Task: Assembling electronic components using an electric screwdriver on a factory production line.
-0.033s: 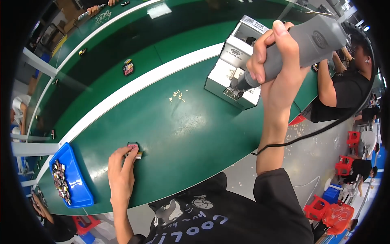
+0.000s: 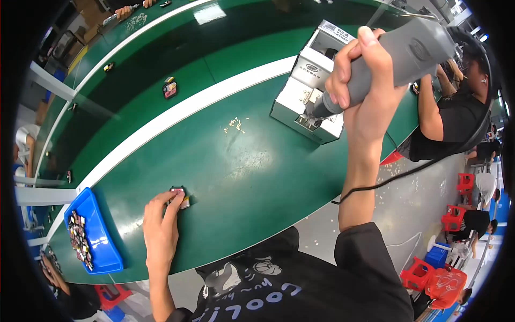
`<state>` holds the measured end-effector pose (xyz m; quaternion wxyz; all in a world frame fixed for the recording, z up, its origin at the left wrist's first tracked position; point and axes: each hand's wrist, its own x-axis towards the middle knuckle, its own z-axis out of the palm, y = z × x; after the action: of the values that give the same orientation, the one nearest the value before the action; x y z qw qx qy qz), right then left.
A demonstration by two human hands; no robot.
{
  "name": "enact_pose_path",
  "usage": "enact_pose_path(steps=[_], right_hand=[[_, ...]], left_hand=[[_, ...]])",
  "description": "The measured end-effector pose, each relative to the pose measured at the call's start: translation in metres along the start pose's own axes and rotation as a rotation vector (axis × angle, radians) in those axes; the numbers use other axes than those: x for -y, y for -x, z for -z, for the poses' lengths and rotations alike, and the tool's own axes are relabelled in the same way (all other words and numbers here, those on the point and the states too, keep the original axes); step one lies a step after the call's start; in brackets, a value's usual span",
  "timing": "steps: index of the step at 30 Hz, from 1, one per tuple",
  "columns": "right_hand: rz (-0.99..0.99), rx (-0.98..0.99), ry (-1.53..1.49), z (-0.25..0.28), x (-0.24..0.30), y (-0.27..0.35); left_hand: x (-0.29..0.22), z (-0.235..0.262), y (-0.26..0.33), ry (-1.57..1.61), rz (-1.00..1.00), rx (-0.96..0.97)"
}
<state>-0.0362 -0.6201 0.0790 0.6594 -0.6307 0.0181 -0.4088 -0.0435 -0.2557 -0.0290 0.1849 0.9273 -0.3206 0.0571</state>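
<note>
My right hand [image 2: 370, 80] is wrapped round a thick grey electric screwdriver [image 2: 413, 51], which has a black cord. Its narrow dark nose [image 2: 323, 107] points down at the front mechanism of a white box-shaped screw feeder [image 2: 292, 96]; the bit's exact contact is hard to see. Low on the left, my left hand [image 2: 161, 225] has its thumb and fingers closed on a small electronic part [image 2: 185, 203], black, pink and yellow, lying on the green table. The fingers cover much of that part.
A blue tray [image 2: 102, 252] of many small parts stands at the left. Tiny pale bits [image 2: 236, 126] lie mid-table. Beyond a white rail [image 2: 188, 112], another part [image 2: 170, 87] rests on a dark green belt. A co-worker [image 2: 456, 118] sits at the right. The cord [image 2: 397, 176] crosses my forearm.
The part under my left fingers has shifted very slightly, with the hand, to the right. The screwdriver in my right hand has hardly moved.
</note>
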Motion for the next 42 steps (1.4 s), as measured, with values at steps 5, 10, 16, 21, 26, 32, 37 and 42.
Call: enact_pose_path(steps=[5,10,16,21,26,32,37,42], right_hand=[[-0.073,0.059,0.006,-0.017,-0.003,0.005],[-0.119,0.099,-0.234,-0.026,0.000,0.053],[-0.107,0.296,-0.436,-0.066,-0.001,0.102],[-0.135,0.319,-0.493,-0.084,-0.010,0.117],[-0.161,0.311,-0.482,-0.094,-0.025,0.124],[-0.177,0.353,-0.474,-0.099,-0.027,0.126],[-0.214,0.356,-0.456,-0.102,-0.033,0.128],[-0.233,0.357,-0.398,-0.098,-0.034,0.128]], left_hand=[[-0.002,0.002,-0.015,0.025,-0.175,0.030],[-0.004,-0.016,-0.035,0.020,-0.466,-0.023],[-0.001,-0.035,-0.025,-0.162,-0.577,-0.172],[-0.003,-0.042,-0.022,-0.172,-0.599,-0.192],[0.000,-0.046,-0.018,-0.286,-0.663,-0.295],[0.001,-0.047,-0.018,-0.268,-0.669,-0.300],[0.001,-0.052,-0.015,-0.293,-0.653,-0.298],[-0.012,-0.041,-0.022,-0.256,-0.617,-0.245]])
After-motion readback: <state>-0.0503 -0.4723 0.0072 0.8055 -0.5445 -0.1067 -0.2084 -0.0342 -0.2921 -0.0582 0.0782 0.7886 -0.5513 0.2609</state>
